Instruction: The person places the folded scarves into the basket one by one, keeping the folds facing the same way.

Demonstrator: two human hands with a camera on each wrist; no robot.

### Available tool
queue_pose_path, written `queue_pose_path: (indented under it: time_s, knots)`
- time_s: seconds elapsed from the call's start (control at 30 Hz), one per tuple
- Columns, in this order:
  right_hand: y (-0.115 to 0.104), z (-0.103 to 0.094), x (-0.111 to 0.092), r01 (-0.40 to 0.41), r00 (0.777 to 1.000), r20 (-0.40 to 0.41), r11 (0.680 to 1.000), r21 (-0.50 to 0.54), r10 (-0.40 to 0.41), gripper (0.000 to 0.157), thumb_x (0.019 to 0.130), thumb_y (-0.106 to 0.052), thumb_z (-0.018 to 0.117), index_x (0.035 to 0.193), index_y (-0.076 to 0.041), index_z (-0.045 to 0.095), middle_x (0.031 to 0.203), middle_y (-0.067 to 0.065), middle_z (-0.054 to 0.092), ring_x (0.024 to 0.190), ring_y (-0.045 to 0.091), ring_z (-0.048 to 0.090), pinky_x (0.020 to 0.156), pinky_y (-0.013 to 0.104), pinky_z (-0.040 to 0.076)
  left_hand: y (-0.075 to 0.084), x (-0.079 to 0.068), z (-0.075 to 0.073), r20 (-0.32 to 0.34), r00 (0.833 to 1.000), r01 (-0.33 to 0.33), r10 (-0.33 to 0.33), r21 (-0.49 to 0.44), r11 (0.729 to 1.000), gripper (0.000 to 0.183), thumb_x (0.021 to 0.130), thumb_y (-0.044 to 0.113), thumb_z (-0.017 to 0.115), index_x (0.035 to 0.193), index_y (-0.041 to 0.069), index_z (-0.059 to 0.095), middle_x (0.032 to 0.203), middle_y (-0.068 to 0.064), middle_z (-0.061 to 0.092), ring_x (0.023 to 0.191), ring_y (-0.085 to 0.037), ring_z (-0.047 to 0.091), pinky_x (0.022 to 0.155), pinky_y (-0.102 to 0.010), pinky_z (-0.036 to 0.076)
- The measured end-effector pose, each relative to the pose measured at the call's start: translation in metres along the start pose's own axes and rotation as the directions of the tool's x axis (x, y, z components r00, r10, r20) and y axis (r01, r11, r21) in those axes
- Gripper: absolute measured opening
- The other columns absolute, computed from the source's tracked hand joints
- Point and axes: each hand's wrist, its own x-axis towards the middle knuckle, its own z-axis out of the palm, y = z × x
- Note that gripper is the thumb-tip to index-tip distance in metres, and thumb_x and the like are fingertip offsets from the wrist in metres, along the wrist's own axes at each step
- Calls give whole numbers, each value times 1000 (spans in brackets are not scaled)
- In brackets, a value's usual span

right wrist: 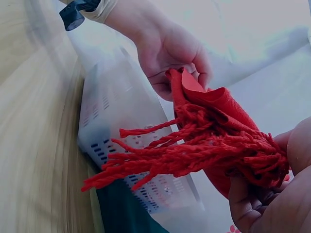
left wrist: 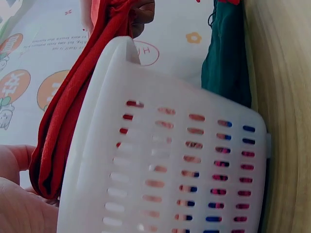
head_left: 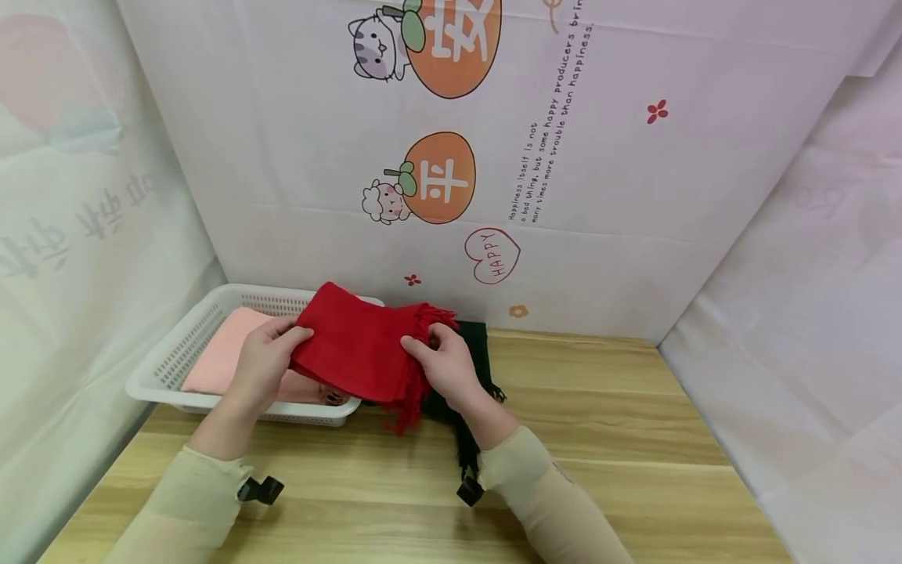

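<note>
Between both hands a folded red scarf (head_left: 359, 341) with a fringe of twisted tassels is held up, overlapping the white basket (head_left: 151, 384) in the head view. My left hand (head_left: 264, 352) pinches its folded left end, thumb on top. At the fringed right end my right hand (head_left: 444, 364) grips the cloth; the right wrist view shows the tassels (right wrist: 160, 150) hanging from that end. Inside the basket lies a folded pink scarf (head_left: 221, 352), partly covered by the red one. A dark green scarf (head_left: 475, 352) lies on the table behind my right hand, partly hidden.
The wooden table (head_left: 599, 439) extends to the right and front. A white printed sheet (head_left: 599, 196) stands behind it, with more white sheeting on both sides. Through the basket's slotted wall (left wrist: 160, 155), blue and pink-red colours show in the left wrist view.
</note>
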Motion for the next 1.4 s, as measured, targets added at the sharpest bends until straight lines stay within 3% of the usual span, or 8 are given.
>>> queue_pose_path:
  time_s: [0.2,0.5,0.63,0.77,1.03,1.4]
  knots:
    - [-5,13,2,17,1000,1,999,-28,-17,26,108,-32,75,113,-7,68,101,8,70,84,20,67,70,30,58,-2,1,-11,-43,999,35,-34,3,999,54,114,30,59,157,-2,56,144,-19,61,107,-13,69,86,-26,64]
    - [-6,27,8,38,999,8,999,-33,-38,24,108,-31,75,116,-9,68,105,6,71,88,20,68,73,31,60,-7,5,-26,-124,992,15,-16,-6,1000,44,113,28,62,145,-1,66,113,10,69,96,-9,71,79,-24,64]
    - [-6,34,11,37,999,12,999,-27,-36,23,108,-31,75,117,-10,68,105,5,71,87,19,67,73,31,61,-6,6,-32,-145,989,-14,3,-76,997,28,112,24,64,129,5,75,112,8,68,94,-11,72,77,-24,64]
    - [-9,41,14,41,999,17,999,-30,-41,21,108,-30,75,115,-11,68,102,4,71,84,18,66,71,31,59,-4,5,-38,-148,989,-32,8,-158,987,20,112,22,64,121,9,77,121,4,63,104,-14,68,77,-24,64]
    - [-15,54,21,47,998,35,998,-35,-46,23,107,-31,77,107,-11,66,94,4,68,75,16,62,65,28,54,-3,4,-53,-149,989,-13,-27,-259,966,25,113,22,64,133,17,77,128,6,66,110,-14,65,81,-23,64]
    - [-19,74,32,46,996,74,999,-21,-45,22,108,-30,77,105,-11,66,92,3,67,73,14,60,64,27,52,-4,5,-71,-232,971,-34,-51,-348,937,22,109,13,67,115,22,87,110,8,74,93,-10,71,74,-22,63]
